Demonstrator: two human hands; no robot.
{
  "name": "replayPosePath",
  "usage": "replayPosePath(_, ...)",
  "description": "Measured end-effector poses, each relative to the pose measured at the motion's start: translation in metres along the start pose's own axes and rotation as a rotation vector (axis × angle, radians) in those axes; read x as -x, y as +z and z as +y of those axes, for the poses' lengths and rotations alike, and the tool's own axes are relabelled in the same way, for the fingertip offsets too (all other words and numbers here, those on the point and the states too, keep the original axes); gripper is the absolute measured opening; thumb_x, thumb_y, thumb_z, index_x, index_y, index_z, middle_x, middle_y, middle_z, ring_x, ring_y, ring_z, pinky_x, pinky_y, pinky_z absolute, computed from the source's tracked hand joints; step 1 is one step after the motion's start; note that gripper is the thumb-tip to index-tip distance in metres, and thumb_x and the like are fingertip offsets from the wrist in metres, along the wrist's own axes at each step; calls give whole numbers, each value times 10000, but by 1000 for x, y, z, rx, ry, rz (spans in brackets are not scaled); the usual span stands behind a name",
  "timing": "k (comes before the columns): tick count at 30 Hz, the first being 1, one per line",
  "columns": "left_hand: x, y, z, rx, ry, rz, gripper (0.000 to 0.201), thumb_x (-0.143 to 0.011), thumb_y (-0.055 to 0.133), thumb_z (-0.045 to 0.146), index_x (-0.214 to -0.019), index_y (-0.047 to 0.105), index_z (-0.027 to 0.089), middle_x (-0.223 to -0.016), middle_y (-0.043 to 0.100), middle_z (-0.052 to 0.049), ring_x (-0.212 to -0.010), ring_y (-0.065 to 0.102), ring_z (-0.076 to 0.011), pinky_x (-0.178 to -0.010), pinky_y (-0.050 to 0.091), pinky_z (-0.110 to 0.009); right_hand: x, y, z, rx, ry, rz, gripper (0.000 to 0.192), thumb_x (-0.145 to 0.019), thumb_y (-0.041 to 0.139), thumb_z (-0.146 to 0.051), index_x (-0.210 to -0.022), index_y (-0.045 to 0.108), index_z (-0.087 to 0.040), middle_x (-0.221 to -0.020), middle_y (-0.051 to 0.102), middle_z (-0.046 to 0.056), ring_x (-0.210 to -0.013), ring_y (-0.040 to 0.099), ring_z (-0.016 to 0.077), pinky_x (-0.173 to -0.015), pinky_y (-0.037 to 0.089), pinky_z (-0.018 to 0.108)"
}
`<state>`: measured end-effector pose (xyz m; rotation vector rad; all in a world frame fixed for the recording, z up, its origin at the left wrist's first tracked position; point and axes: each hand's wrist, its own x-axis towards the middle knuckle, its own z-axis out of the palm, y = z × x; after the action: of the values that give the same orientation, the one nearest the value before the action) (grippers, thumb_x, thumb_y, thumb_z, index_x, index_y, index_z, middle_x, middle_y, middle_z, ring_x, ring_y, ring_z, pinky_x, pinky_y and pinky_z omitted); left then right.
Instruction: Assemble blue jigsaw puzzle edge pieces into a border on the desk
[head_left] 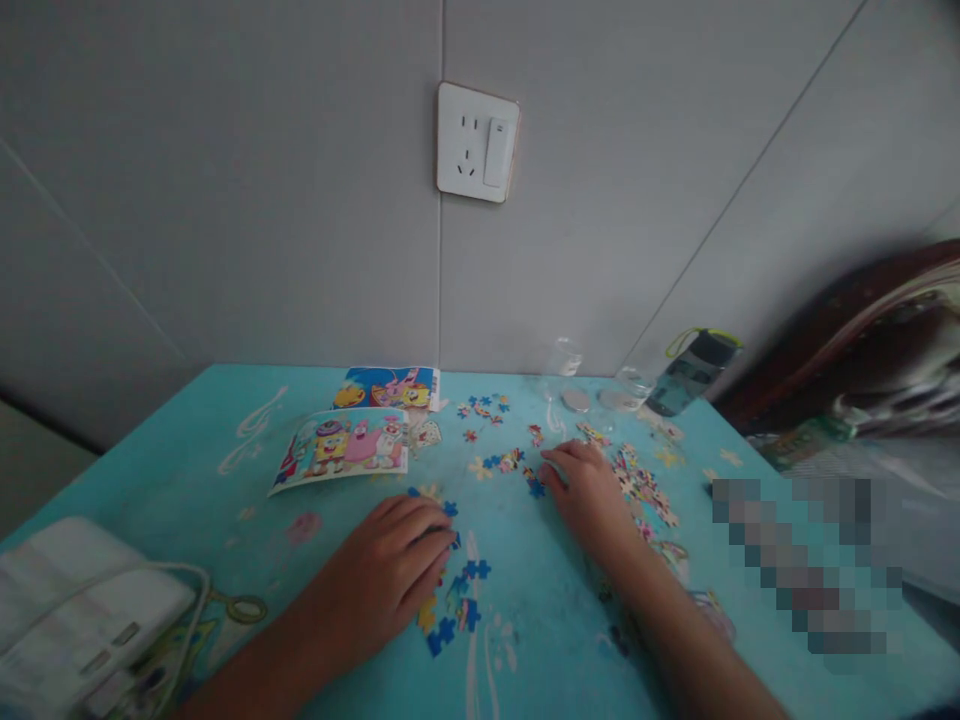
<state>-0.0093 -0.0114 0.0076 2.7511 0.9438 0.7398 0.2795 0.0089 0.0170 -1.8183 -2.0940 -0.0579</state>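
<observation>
My left hand rests with bent fingers on the edge of a partly joined jigsaw puzzle, and its palm covers what lies beneath. Blue and yellow joined pieces show beyond and below its fingertips. Farther right, my right hand lies low over the table, thumb and index finger apart. Close by its thumb tip is a small group of jigsaw pieces. Another short joined strip of jigsaw pieces lies just left of it. Many loose jigsaw pieces are heaped beyond my right wrist, partly hidden by the forearm.
Two cartoon picture cards lie at the back left. A white device with a cable occupies the front left. Clear containers and a dark bottle stand back right. A wall socket is above the table.
</observation>
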Motion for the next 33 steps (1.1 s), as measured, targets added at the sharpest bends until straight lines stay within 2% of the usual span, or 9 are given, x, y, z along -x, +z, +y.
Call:
replayPosePath(7, 8, 4, -16, -121, 65, -25, 285, -924, 585, 262, -1197, 665, 270, -1186, 672, -18, -1115, 611, -208, -995, 499, -366, 17, -11, -32, -111, -106, -102, 200, -973, 545, -213, -1051, 727, -233, -954, 686, 51, -955, 593, 197, -905, 455, 319)
replayPosePath(11, 11, 9, -22, -163, 151, 17, 297, -901, 624, 315, -1193, 667, 283, -1200, 671, -12, -1113, 615, -203, -976, 504, -331, 25, -21, -35, -143, -177, -128, 174, -976, 546, -222, -1004, 718, -232, -930, 685, 33, -933, 592, 189, -883, 457, 313)
replayPosePath(14, 13, 15, -21, -115, 162, 90, 284, -929, 577, 310, -1196, 665, 269, -1189, 673, -21, -1125, 604, -196, -992, 485, -320, 19, -30, -13, -149, -173, -145, 217, -1002, 500, -248, -1035, 714, -236, -941, 695, 29, -935, 618, 180, -884, 464, 298)
replayPosePath(18, 15, 20, -15, -64, 116, 108, 272, -957, 536, 292, -1196, 664, 263, -1181, 676, -21, -1149, 590, -186, -1028, 459, -310, -8, -33, 36, 10, 55, -59, 279, -1005, 452, -219, -1172, 674, -198, -1193, 671, 81, -986, 659, 202, -879, 485, 306)
replayPosePath(21, 17, 19, -13, -72, 95, 96, 284, -951, 538, 294, -1209, 657, 278, -1186, 678, -17, -1142, 599, -196, -1018, 481, -329, -30, -25, 58, 139, 141, -87, 307, -996, 435, -211, -1222, 643, -213, -1322, 617, 99, -997, 672, 229, -836, 494, 326)
replayPosePath(24, 16, 14, -15, -102, 82, 54, 301, -932, 560, 281, -1218, 652, 290, -1192, 680, -18, -1139, 610, -214, -995, 513, -353, -39, -14, 63, 184, 206, -138, 274, -987, 442, -214, -1136, 671, -198, -1213, 667, 131, -936, 688, 244, -771, 490, 323)
replayPosePath(28, 15, 7, -18, -156, 135, -12, 353, -890, 622, 270, -1242, 640, 298, -1216, 676, -10, -1139, 621, -216, -987, 532, -347, -37, -6, 64, 166, 223, -129, 287, -992, 432, -235, -999, 713, -179, -1026, 719, 142, -889, 694, 266, -748, 480, 333)
replayPosePath(33, 15, 8, -17, -158, 125, 2, 344, -899, 609, 257, -1241, 642, 287, -1237, 665, -6, -1160, 603, -203, -1026, 493, -332, -41, -6, 68, 80, 191, -90, 309, -1002, 450, -294, -1155, 713, -241, -1094, 747, 71, -989, 690, 229, -845, 482, 301)
